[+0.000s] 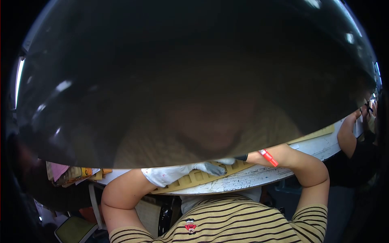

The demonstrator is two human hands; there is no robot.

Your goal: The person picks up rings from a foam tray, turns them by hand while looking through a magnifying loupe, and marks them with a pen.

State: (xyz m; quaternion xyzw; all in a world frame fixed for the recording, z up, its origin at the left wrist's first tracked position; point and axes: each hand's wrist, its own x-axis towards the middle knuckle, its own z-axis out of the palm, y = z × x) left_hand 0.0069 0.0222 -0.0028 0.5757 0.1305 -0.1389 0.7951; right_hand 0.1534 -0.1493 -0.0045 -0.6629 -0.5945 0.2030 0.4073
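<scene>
My left hand [182,171], in a white glove with grey fingertips, lies over a yellow slotted tray [193,180] with a row of rectangular recesses. Its fingers point right, and the dark brim above hides part of them. Close to those fingertips is my right hand [227,160], gloved too and mostly behind the brim, with a dark band [242,157] at its wrist. Whether either hand grips anything is hidden. Against my right forearm is a red marker pen [269,158]; how it is held there I cannot tell.
A large dark brim [194,81] covers most of the view. The white worktable [259,175] carries ruler-like markings. Papers and packets [77,172] are piled at left, above a green-seated stool [76,230]. Another person's arm [347,135] rests at the far right.
</scene>
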